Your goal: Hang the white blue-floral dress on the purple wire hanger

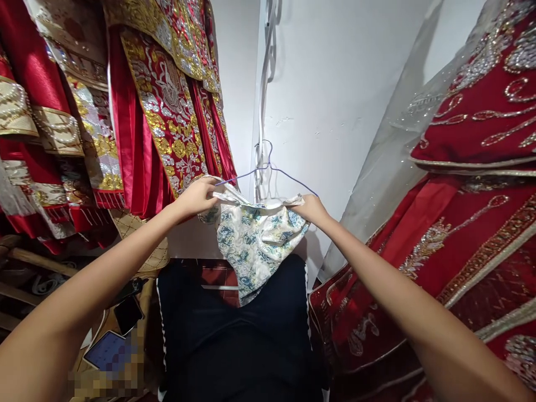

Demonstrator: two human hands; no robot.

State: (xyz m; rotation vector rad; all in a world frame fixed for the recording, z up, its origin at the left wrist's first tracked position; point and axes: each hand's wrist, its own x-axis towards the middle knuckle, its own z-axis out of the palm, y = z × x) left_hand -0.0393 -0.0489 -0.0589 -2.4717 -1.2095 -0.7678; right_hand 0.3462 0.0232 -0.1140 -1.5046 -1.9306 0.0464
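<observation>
Garment (251, 240) with floral print hangs at your 12 o'clock, near the hanger (268, 166). Your left fingers (205, 190) grip its upper edge at 11 o'clock, your right fingers (309, 206) at 1 o'clock.

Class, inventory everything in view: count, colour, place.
Patterned garment: one, white and blue, centre
Hanger: one, purple, above garment
Embroidered garments: several, red and gold, left
Beaded garments: number unclear, red, right
Sheer covering: number unclear, whitish, right
Walls: two, white, background
Strap: at least one, white, wall corner
Quilted fabric: one, gold, left
Devices: at least two, bluish and black, lower left
Cables: at least two, white, lower left
Wooden pieces: several, brown, lower left
Floor tiles: several, red, lower centre
Person's top: one, dark, lower centre
Arms: two, bare, foreground
Left hand: one, bare, gripping garment
Right hand: one, bare, gripping garment
</observation>
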